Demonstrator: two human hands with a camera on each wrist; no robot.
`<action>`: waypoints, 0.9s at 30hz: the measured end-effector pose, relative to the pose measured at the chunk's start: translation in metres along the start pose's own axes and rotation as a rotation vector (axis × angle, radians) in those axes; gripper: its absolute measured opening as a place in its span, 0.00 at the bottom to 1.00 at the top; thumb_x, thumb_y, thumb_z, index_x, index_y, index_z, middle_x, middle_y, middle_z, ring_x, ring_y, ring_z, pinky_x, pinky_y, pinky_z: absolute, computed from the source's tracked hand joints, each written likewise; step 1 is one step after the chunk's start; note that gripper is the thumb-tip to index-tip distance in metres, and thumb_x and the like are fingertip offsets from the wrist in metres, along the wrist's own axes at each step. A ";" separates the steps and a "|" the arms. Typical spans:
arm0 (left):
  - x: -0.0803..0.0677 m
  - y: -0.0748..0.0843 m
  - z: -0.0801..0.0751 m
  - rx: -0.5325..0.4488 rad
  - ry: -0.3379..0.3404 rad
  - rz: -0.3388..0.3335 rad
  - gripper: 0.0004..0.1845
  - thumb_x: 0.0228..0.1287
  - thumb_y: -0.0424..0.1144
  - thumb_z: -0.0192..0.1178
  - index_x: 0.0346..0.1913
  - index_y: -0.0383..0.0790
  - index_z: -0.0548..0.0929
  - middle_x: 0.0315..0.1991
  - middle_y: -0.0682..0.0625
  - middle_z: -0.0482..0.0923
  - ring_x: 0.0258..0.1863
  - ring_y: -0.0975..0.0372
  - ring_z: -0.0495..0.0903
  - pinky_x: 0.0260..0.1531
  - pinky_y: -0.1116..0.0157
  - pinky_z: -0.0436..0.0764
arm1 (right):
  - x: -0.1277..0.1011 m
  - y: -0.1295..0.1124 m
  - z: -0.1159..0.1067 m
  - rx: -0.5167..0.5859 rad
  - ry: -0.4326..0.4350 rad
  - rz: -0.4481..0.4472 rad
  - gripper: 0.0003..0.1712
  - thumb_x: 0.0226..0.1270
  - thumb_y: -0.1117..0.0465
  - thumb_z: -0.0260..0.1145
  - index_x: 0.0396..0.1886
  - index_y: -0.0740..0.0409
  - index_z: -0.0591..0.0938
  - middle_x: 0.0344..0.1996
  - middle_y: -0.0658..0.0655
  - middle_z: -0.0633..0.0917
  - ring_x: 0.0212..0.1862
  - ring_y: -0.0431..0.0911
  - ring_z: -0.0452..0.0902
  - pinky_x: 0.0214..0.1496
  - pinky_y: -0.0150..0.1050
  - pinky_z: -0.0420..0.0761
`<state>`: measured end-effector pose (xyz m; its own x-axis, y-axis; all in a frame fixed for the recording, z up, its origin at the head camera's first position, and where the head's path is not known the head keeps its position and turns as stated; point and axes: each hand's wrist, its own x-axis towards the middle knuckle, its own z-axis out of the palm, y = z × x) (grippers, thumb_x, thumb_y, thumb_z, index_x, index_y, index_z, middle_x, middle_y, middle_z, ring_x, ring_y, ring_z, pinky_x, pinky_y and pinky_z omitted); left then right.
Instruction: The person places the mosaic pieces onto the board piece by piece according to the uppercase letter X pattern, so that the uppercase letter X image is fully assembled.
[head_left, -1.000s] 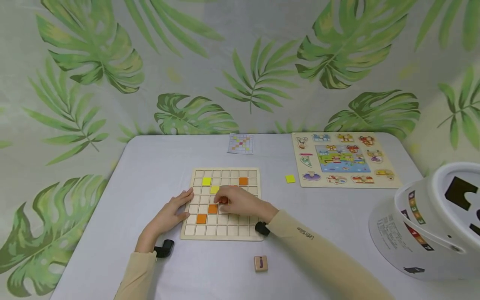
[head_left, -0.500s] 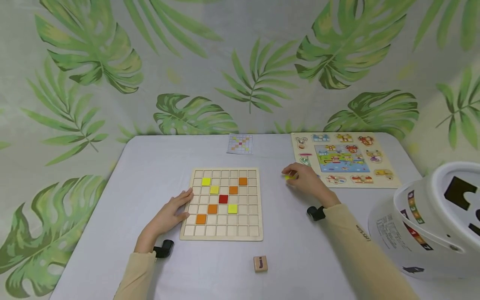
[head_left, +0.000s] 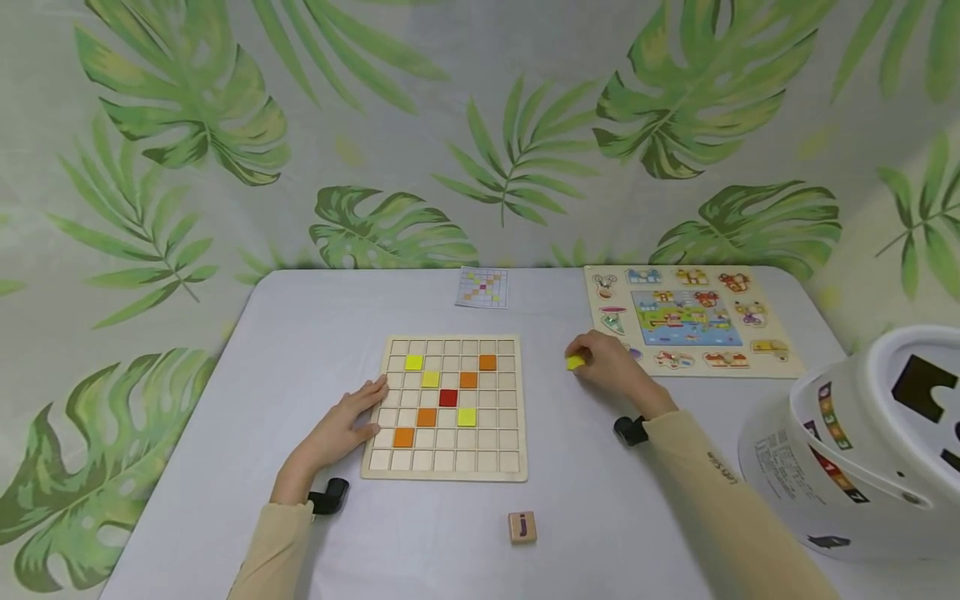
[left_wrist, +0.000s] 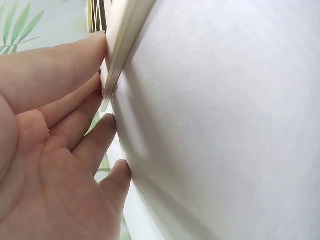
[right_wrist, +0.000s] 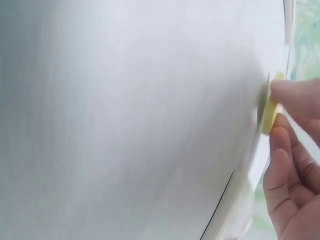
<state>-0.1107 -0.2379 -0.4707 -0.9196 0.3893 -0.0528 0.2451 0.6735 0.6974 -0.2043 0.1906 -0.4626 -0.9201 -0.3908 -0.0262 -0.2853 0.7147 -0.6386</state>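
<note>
A wooden grid board (head_left: 495, 458) lies flat on the table, holding orange and yellow tiles and one red tile (head_left: 448, 398) near its middle. My left hand (head_left: 341, 429) rests along the board's left edge, its fingers extended. The left wrist view shows the thumb and fingertips (left_wrist: 116, 172) touching the board's side and the white cloth. To the right of the board, my right hand (head_left: 611, 368) pinches a yellow square tile (head_left: 575, 362) between thumb and fingers. In the right wrist view that yellow tile (right_wrist: 270, 115) is tilted on edge, close to the cloth.
A small pattern card (head_left: 482, 287) lies behind the board. At the back right is a knobbed picture puzzle (head_left: 686, 321), just beyond my right hand. A white bucket (head_left: 825, 467) stands at the right, and a wooden letter block (head_left: 522, 527) lies in front.
My right hand has left the board, uncovering the red tile and a yellow tile, and moved right to the loose yellow tile. It now pinches that tile, tilted up. The left hand stays put.
</note>
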 end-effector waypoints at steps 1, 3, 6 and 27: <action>0.000 0.000 0.000 0.002 0.001 0.000 0.33 0.61 0.25 0.60 0.68 0.25 0.62 0.73 0.39 0.52 0.71 0.44 0.49 0.67 0.43 0.42 | -0.001 -0.004 0.002 0.016 -0.002 0.003 0.12 0.53 0.73 0.68 0.40 0.64 0.82 0.37 0.57 0.80 0.41 0.51 0.74 0.46 0.46 0.76; 0.000 0.000 0.000 0.007 0.001 -0.002 0.33 0.61 0.25 0.60 0.68 0.25 0.62 0.73 0.39 0.52 0.71 0.44 0.49 0.67 0.43 0.43 | -0.003 -0.012 0.009 0.041 -0.006 -0.006 0.13 0.54 0.72 0.69 0.40 0.62 0.82 0.37 0.55 0.80 0.41 0.50 0.74 0.45 0.45 0.76; 0.000 0.001 0.000 0.012 0.001 -0.008 0.33 0.61 0.25 0.60 0.68 0.25 0.62 0.73 0.40 0.52 0.71 0.44 0.49 0.67 0.43 0.43 | -0.007 -0.031 0.020 0.070 -0.028 -0.068 0.13 0.53 0.71 0.70 0.40 0.61 0.82 0.36 0.53 0.80 0.40 0.48 0.74 0.44 0.42 0.77; -0.002 0.005 -0.001 0.009 0.004 -0.011 0.33 0.61 0.25 0.60 0.68 0.24 0.61 0.73 0.39 0.52 0.71 0.43 0.49 0.67 0.43 0.43 | -0.033 -0.105 0.081 -0.045 -0.219 -0.348 0.09 0.55 0.67 0.71 0.37 0.56 0.83 0.37 0.48 0.78 0.37 0.41 0.69 0.41 0.32 0.75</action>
<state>-0.1082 -0.2354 -0.4661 -0.9234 0.3796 -0.0576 0.2377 0.6832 0.6905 -0.1227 0.0812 -0.4563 -0.6892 -0.7243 0.0197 -0.5855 0.5408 -0.6039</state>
